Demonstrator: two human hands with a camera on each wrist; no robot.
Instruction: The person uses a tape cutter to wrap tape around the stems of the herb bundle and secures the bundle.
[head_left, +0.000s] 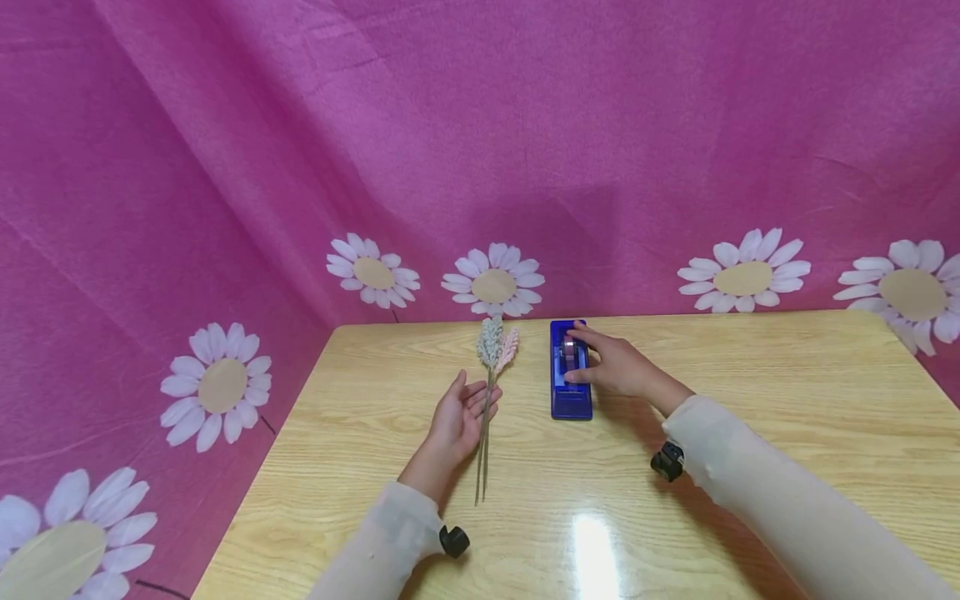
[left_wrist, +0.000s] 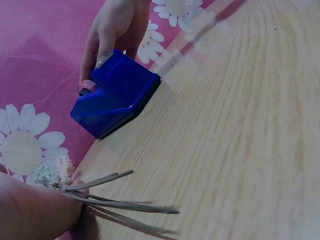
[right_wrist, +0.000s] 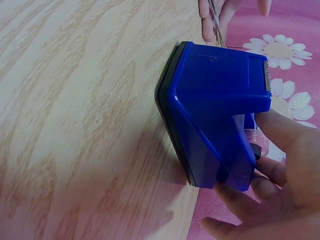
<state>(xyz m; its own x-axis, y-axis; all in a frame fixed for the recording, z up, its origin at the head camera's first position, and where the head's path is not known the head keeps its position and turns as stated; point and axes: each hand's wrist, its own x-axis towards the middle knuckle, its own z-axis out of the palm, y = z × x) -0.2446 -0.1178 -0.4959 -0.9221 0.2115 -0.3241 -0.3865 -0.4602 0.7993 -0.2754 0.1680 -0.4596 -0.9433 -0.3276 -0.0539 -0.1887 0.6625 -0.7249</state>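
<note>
In the head view, my left hand (head_left: 459, 421) lies palm up with relaxed fingers. Across those fingers run the thin stems (head_left: 485, 450) of artificial flower sprigs, one with a grey-green head (head_left: 490, 340), one with a pink head (head_left: 507, 350). The left wrist view shows the stem ends (left_wrist: 145, 205) pointing past the thumb. To the right stands a blue tape dispenser (head_left: 572, 407) with a pinkish roll (right_wrist: 257, 142) in it. My right hand (head_left: 621, 367) holds it from above, thumb near the cutter end and fingers by the back end.
The wood-grain table (head_left: 750, 375) has its far edge just beyond the dispenser and flower heads. A magenta cloth (head_left: 525, 125) with white daisies hangs behind and along the left side. Black wrist devices (head_left: 453, 542) sit at both cuffs.
</note>
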